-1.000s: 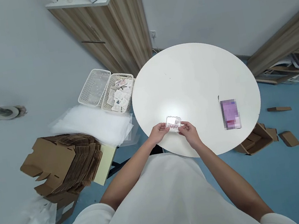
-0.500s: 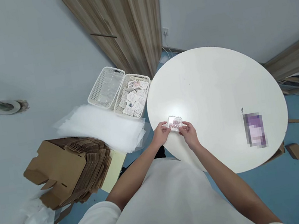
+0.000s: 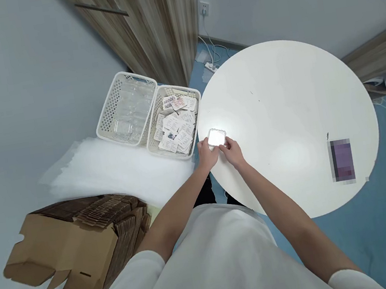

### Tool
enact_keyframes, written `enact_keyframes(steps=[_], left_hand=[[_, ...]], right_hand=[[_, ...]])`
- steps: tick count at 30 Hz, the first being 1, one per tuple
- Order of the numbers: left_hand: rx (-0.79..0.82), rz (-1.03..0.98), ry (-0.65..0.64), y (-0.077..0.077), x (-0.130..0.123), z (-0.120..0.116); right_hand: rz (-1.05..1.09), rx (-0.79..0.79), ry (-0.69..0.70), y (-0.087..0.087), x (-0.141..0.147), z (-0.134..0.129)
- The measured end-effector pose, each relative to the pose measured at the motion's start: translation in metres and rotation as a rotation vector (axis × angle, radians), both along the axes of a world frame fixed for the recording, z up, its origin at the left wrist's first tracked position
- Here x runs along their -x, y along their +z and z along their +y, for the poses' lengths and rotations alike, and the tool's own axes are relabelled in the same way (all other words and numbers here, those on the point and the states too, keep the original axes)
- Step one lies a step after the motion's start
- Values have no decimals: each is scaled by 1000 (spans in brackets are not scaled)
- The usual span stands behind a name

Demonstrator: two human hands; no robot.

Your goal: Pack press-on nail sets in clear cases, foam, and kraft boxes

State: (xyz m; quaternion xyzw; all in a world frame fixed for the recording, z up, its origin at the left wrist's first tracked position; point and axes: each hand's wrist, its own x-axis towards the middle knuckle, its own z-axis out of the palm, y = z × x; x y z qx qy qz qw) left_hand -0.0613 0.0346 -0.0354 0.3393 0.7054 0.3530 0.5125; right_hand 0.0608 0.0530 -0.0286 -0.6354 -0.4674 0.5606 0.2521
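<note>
While the fingers of the left hand (image 3: 208, 156) and right hand (image 3: 233, 152) pinched its near corners, barely parted, a small glossy case (image 3: 216, 137) was over the round white bench's (image 3: 291, 94) left side, apparently light, stiff and slick, safest held by its rim. A basket of cards (image 3: 168, 153) crowded the left hand; a pixelated purple item (image 3: 342, 161) lay well apart, rightward.

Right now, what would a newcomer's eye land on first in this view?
Probably the small case, glaring white between the left hand and the right hand at the left part of the white table. Next, perhaps, the pixelated purple patch on the table's right side, then the stack of brown cardboard at the picture's lower left.
</note>
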Motion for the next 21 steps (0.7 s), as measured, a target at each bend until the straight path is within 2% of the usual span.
enact_keyframes(steps=[3,7,11,13,16,18,21], left_hand=[[1,-38,16,-1,1,1],[0,-44,25,3,-1,-1],[-111,28,40,14,-9,-20],[-217,87,11,20,-12,-43],[-303,152,-69,25,-11,-90],[-259,200,-64,25,-3,-125],[-146,263,63,24,20,-169]], right_hand=[[-30,-55,0,-1,2,2],[-25,-47,-12,0,-3,-1],[-43,-23,-14,9,-10,-15],[-46,-70,3,15,-9,-27],[17,-165,73,21,0,-48],[91,-159,217,20,11,-61],[151,-78,521,15,34,-73]])
